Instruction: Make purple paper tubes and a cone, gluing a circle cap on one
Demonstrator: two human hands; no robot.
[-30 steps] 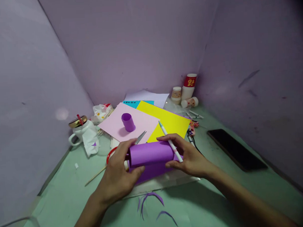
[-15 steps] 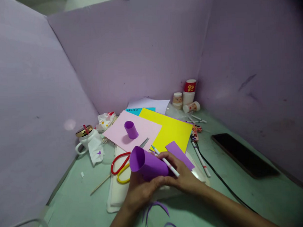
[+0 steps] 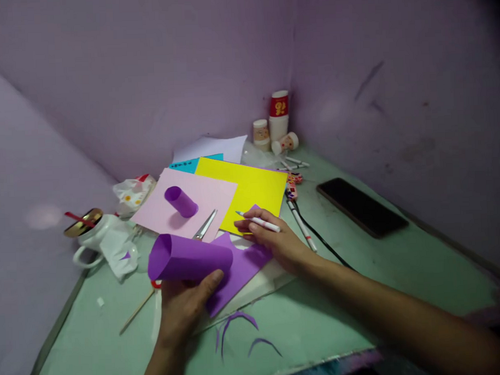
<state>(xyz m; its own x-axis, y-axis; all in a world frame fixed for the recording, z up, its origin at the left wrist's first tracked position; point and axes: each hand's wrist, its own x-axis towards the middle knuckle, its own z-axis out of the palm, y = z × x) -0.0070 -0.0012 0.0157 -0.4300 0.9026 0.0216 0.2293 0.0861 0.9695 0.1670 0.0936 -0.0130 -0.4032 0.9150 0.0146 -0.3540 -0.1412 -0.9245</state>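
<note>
My left hand (image 3: 187,307) grips a wide purple paper tube (image 3: 199,257) from below, thumb along its near side, its open end facing left. In my right hand (image 3: 272,236) is a white marker pen (image 3: 263,224), tip pointing left. Under that hand and behind the tube lies a piece of purple paper (image 3: 236,275) with a curved cut in its edge. Scissors (image 3: 206,224) show their blades beyond the tube, which hides most of their handles. A smaller purple paper tube (image 3: 180,202) stands tilted on pink paper (image 3: 211,191).
Yellow paper (image 3: 252,190) lies beside the pink sheet. A white mug (image 3: 102,233) stands left, near a wooden stick (image 3: 136,312). Paper cups (image 3: 279,126) are at the back corner. A phone (image 3: 361,205) and a cable (image 3: 325,239) lie right. Purple offcuts (image 3: 238,316) lie in front.
My hands have moved apart: the left carried the wide tube leftward, the right drew away with the marker pen. The purple paper beneath is uncovered. The view has turned right.
</note>
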